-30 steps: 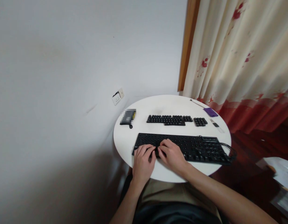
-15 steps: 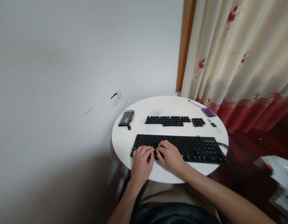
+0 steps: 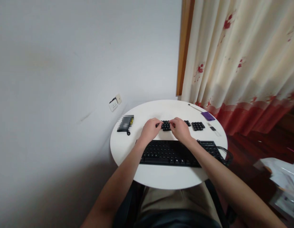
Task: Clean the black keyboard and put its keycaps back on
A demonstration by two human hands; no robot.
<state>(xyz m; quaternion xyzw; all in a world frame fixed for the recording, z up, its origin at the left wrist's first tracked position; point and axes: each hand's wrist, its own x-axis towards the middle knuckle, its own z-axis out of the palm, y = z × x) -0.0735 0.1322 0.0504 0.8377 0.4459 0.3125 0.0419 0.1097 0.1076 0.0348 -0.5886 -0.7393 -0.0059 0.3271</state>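
Observation:
A black keyboard (image 3: 158, 153) with its cable coiled at the right end lies across the near half of the round table. Behind it, loose black keycaps (image 3: 166, 126) are laid out in rows. My left hand (image 3: 151, 129) reaches over the keyboard to the left part of these rows, thumb and fingers closed together at the keycaps. Close beside it, my right hand (image 3: 181, 129) is also closed in a pinch at the rows' middle. What is between the fingertips of either hand is too small to make out. A separate block of keycaps (image 3: 198, 126) sits to the right.
On the white table (image 3: 166, 180), a blurred dark pouch (image 3: 125, 123) lies at left. At right are a purple cloth (image 3: 208, 116), a thin stick (image 3: 194, 107) and a small wire tool with a black middle (image 3: 212, 128). A wall and curtain (image 3: 208, 57) stand behind.
Both hands have moved forward, from the near left part of the keyboard to the loose keycap rows behind it. The view has shifted slightly.

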